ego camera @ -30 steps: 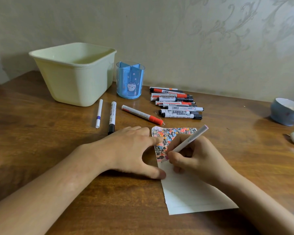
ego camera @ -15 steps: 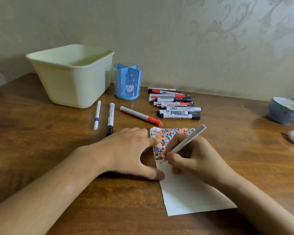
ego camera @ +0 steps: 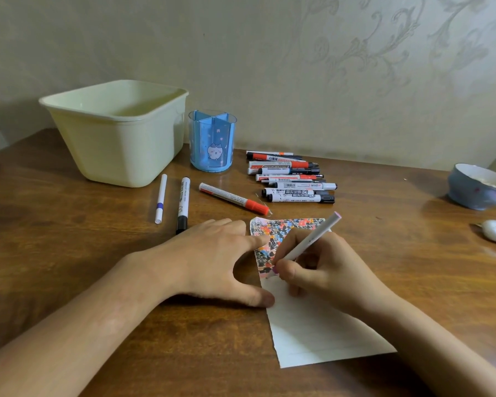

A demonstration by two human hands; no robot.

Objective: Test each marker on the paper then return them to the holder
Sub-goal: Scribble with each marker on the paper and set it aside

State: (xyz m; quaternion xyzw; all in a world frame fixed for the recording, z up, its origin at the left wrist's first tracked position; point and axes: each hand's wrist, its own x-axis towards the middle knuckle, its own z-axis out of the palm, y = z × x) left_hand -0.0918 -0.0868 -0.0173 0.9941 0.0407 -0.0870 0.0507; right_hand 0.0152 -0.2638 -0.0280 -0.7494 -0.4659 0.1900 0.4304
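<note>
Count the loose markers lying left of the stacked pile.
3, all between the bin and the paper: a thin blue-banded pen, a black-capped marker beside it, and a red-capped marker angled towards the paper.

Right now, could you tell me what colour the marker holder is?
Translucent blue, with a small cartoon cat on the marker holder; head view.

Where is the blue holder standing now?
The blue holder stands at the back of the table, left of centre, between the cream tub and the pile of markers.
</note>
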